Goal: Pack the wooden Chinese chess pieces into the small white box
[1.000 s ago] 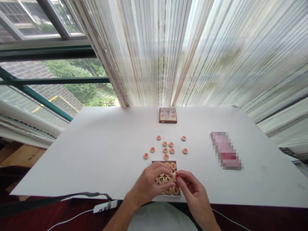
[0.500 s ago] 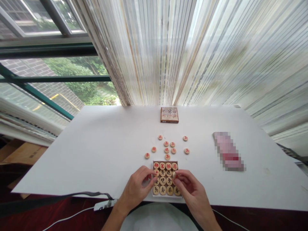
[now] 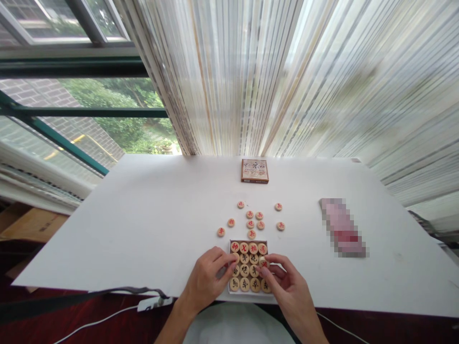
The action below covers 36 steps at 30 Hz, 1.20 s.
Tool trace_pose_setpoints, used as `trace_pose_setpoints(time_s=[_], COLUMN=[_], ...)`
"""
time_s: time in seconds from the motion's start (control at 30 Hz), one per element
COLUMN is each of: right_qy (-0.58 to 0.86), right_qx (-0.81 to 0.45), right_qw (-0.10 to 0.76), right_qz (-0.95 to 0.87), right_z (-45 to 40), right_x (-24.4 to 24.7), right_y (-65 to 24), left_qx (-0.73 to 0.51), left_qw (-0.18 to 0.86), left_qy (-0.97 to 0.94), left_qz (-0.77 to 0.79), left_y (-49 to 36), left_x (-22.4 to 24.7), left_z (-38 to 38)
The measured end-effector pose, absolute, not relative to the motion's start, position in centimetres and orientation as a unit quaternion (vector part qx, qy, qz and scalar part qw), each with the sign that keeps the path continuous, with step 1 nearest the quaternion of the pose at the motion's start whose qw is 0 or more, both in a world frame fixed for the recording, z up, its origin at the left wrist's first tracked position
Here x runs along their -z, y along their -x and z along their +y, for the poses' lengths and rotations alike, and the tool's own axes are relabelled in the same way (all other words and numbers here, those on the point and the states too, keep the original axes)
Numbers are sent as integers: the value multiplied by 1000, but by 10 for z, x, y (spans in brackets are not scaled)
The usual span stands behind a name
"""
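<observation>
A shallow open box (image 3: 230, 289) of round wooden xiangqi pieces sits at the table's near edge, its pieces laid in rows. The top row bears red characters, and most of the lower ones are black. At the box's left side my left hand (image 3: 210, 274) has its index finger and thumb closed about a piece in the second row, mostly covered by the fingertips. My right hand (image 3: 289, 282) pinches a red-marked xiangqi piece (image 3: 264, 263), tilted, over the right column. Just beyond the box lie several loose red pieces (image 3: 250, 224).
The box lid (image 3: 254, 167) with a printed cover lies at the back of the white table (image 3: 143, 215). A blurred pink object (image 3: 342, 229) rests on the right. A power strip (image 3: 154, 303) and dark strap are at the lower left; string curtains hang behind.
The right-hand piece has turned so its red face shows. My left fingertips now cover more of the second-row piece. The whole view has shifted slightly; the loose pieces stay in place.
</observation>
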State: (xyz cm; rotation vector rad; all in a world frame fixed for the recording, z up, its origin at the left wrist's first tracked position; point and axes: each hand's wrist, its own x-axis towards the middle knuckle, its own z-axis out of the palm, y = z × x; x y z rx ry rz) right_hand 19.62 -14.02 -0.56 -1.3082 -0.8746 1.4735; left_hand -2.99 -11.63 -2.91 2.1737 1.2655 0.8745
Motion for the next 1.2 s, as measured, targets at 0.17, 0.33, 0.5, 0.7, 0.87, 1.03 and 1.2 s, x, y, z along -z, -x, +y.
trace_pose_setpoints(time_s=[0.17, 0.33, 0.5, 0.7, 0.87, 1.03, 1.2], right_qy=[536, 548, 551, 548, 559, 595, 609], right_qx=[-603, -576, -567, -543, -517, -447, -367], right_qw=[465, 466, 466, 444, 414, 383, 365], right_qz=[-364, -389, -397, -455, -498, -547, -601], right_z=[-140, -141, -142, -141, -139, -134, -129], right_x=[8, 8, 6, 4, 7, 6, 3], right_y=[-199, -203, -201, -193, -179, -166, -160], left_qx=[-317, -313, -311, -314, -313, -313, -316], left_qw=[234, 235, 235, 228, 233, 241, 244], left_qy=[-791, -788, -789, -789, -788, -787, -786], left_qz=[468, 476, 474, 476, 476, 475, 472], left_y=[29, 28, 28, 28, 28, 27, 27], left_x=[27, 25, 21, 21, 22, 22, 21], left_z=[-116, -116, -115, -114, -114, -114, -114])
